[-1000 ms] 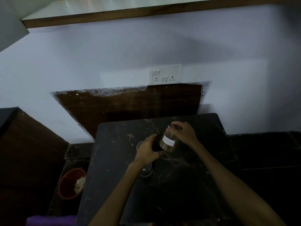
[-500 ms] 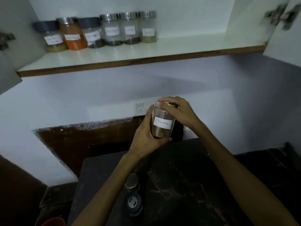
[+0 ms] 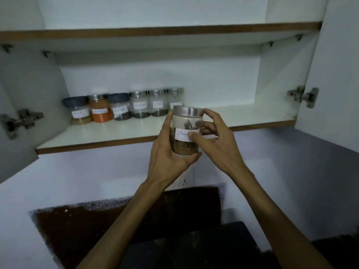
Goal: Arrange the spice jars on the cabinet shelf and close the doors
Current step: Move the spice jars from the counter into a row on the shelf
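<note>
A glass jar (image 3: 184, 124) with a steel lid and a white label starting "Cinna" holds brown sticks. My left hand (image 3: 169, 158) cups it from below and the left side. My right hand (image 3: 213, 140) grips it from the right, thumb on the label and fingers at the lid. The jar hangs in front of the edge of the white cabinet shelf (image 3: 136, 131). Several labelled spice jars stand in a row at the shelf's back left, among them an orange-filled jar (image 3: 100, 110) and a dark-lidded jar (image 3: 77, 110).
Both cabinet doors stand open: the left door (image 3: 17, 117) and the right door (image 3: 334, 74), each with a metal hinge. The shelf's right half is bare. Below are a white wall, a brown patch (image 3: 97, 226) and a dark counter (image 3: 194, 247).
Both hands have lifted the jar from the dark counter up to shelf height. The view has tilted up, so the cabinet interior and the row of jars now show in full.
</note>
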